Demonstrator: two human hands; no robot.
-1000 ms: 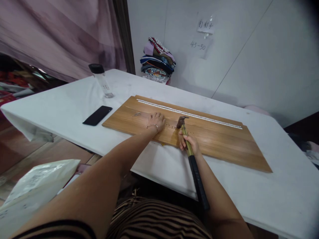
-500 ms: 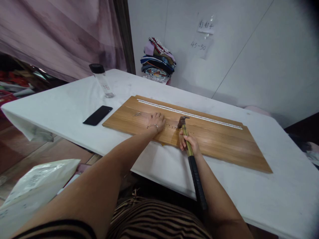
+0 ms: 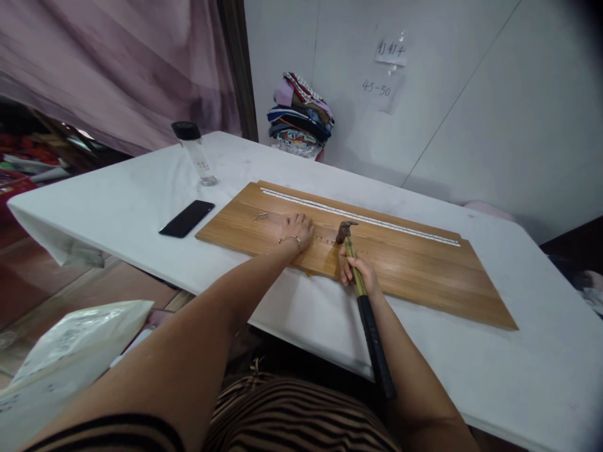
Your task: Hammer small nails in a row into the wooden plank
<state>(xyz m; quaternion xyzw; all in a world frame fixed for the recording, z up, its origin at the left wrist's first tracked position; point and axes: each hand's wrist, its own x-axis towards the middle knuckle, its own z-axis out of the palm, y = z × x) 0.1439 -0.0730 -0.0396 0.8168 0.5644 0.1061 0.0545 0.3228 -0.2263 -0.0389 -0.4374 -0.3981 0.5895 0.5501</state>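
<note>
A wooden board [image 3: 424, 276] lies across the table, with a white measuring strip [image 3: 358, 216] along its far side. My left hand [image 3: 298, 231] rests flat on the board, fingers stretched out, a bracelet at the wrist. Just right of it, a row of small nails [image 3: 325, 239] stands in the wood. My right hand [image 3: 358, 270] is closed round the upper handle of a claw hammer [image 3: 360, 282]. The hammer's head is over the board at the right end of the row; I cannot tell whether it touches. Several loose nails [image 3: 261, 216] lie left of my left hand.
On the white-covered table [image 3: 127, 182] are a black phone [image 3: 187, 218] and a clear bottle [image 3: 198, 160] with a black lid, both left of the board. Folded cloths [image 3: 301, 119] are stacked by the wall. A plastic bag [image 3: 70, 351] is at the lower left.
The whole view has shifted very slightly. Both hands, the hammer and the board keep the same places relative to each other.
</note>
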